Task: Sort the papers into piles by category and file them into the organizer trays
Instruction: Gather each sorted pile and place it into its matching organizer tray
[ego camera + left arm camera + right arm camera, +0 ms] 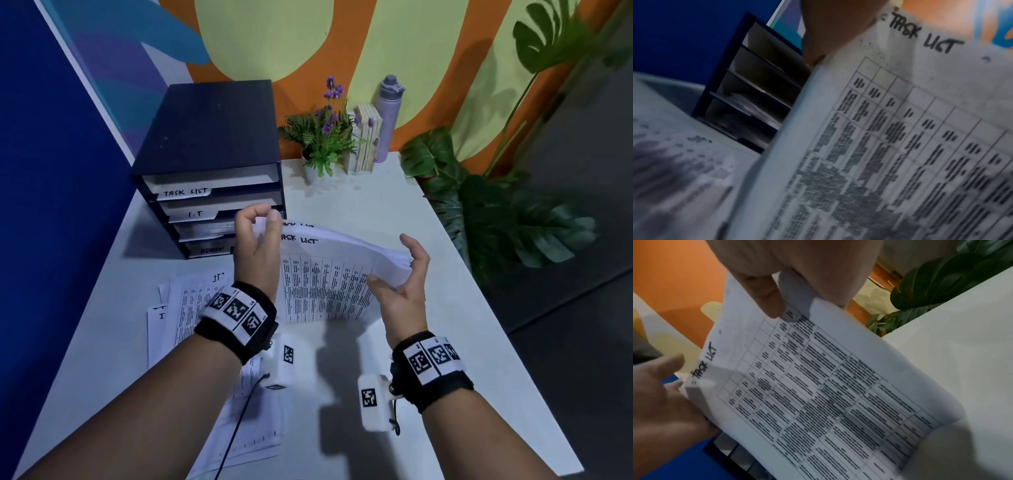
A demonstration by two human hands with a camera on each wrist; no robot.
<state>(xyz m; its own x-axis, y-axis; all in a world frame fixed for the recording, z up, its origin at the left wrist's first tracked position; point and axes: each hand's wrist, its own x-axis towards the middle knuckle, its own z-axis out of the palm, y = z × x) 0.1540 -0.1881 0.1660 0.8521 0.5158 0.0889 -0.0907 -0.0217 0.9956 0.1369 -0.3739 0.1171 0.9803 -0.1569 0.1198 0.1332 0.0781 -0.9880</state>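
At the far edge of the white surface [394, 219], against an orange and pale green wall [342, 41], a small white pot of ferns and purple flowers [322, 137] stands just beside a pale wooden block [366, 140], with a lilac bottle [388, 116] behind the block. A large-leaved green plant [496, 205] rises past the right edge of the surface. A blue wall panel [51, 154] fills the left side.

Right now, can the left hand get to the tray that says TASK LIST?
Probably yes. The left hand, pinching the papers, is just before the organizer, and the TASK LIST tray faces it unblocked.
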